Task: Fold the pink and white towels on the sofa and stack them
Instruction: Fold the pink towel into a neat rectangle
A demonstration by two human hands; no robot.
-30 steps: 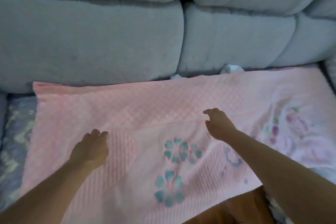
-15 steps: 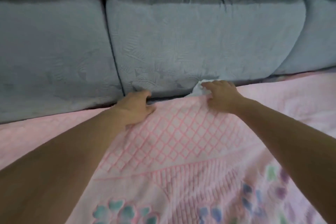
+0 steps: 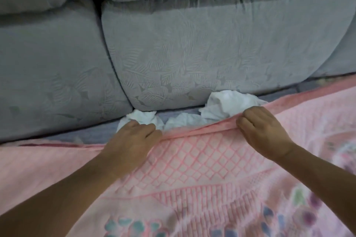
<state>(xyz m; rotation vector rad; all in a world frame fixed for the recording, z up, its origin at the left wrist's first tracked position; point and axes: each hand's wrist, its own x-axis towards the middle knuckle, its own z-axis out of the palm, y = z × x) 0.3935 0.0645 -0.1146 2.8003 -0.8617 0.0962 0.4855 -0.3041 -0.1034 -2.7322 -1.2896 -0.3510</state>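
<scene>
The pink towel (image 3: 202, 169) is spread flat on the sofa (image 3: 173, 54), its long axis running left to right. Its far edge is pinched closed by the left hand (image 3: 133, 136) and right hand (image 3: 264, 131), 2 grips side by side. The white towel (image 3: 221, 107), crumpled, lies just beyond that edge, nearer the right hand. The body of the pink towel lies toward the person, so a near-side fold is judged likely.
</scene>
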